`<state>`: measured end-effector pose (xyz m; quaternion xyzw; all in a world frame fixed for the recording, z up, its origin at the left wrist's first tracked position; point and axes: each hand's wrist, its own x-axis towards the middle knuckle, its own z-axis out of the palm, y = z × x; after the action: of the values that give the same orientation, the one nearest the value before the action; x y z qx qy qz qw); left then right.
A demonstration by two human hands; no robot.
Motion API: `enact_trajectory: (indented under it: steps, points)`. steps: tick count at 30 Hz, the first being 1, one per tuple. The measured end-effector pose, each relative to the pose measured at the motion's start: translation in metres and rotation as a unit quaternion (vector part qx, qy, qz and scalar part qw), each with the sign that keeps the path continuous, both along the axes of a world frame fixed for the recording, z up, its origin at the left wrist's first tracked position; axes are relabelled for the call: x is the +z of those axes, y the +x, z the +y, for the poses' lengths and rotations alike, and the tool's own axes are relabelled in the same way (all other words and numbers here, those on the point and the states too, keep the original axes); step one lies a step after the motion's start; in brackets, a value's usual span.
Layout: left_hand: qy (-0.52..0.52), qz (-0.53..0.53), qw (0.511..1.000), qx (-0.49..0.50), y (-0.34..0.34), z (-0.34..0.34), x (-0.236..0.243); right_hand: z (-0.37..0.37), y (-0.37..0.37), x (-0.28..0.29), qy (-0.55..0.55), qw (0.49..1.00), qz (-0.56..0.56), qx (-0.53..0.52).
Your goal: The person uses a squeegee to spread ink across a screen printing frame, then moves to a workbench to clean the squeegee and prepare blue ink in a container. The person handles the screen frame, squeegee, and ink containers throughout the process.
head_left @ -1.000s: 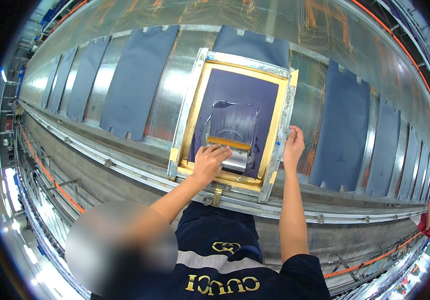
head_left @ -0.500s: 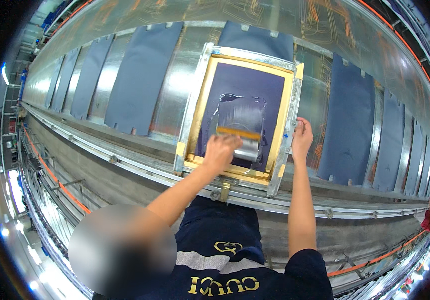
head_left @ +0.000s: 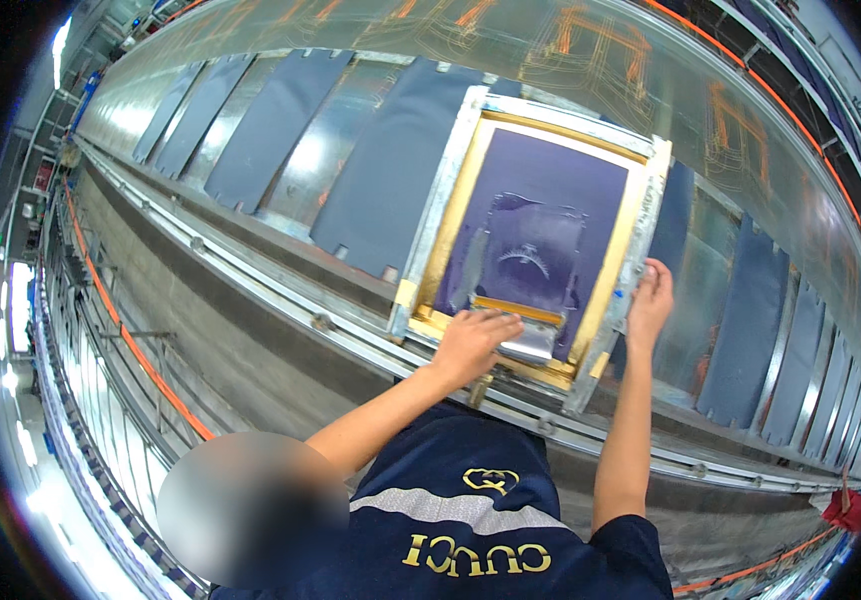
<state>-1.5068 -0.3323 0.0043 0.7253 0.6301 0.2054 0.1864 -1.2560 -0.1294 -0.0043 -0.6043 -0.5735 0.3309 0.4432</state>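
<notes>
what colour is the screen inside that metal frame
The screen is dark purple; it shows best in the head view.

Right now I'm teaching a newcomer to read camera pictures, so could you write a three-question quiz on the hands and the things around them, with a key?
1. Multiple choice: what does the left hand hold?
a) a roller
b) a squeegee
c) a folded cloth

2. True or false: the right hand is at the left side of the metal frame.

3. Fill in the blank: the screen inside the frame is mostly ______ in colour.

Key:
1. b
2. False; it is at the right side.
3. purple
</notes>
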Motion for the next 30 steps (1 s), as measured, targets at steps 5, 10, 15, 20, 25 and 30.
enact_trajectory:
  steps: [5,10,15,20,25,30]
  points:
    - [-0.021,0.021,0.999,0.025,-0.160,-0.016,-0.037,-0.022,-0.161,-0.077,-0.017,1.000,0.014,-0.014]
    - [-0.038,0.043,0.998,0.025,-0.257,-0.039,-0.039,-0.050,-0.255,-0.087,-0.064,0.997,-0.017,-0.025]
    - [-0.021,0.044,0.998,0.027,-0.296,-0.070,-0.037,-0.052,-0.287,-0.095,-0.059,0.997,-0.026,-0.040]
    - [0.006,0.089,0.995,-0.034,-0.308,-0.093,-0.042,-0.054,-0.294,-0.089,-0.087,0.994,-0.050,-0.052]
    - [-0.044,0.044,0.997,0.049,-0.321,0.040,-0.038,-0.054,-0.290,-0.086,-0.117,0.991,-0.049,-0.050]
    - [0.013,0.008,0.998,0.059,-0.333,0.142,-0.025,-0.053,-0.297,-0.076,-0.115,0.992,-0.022,-0.048]
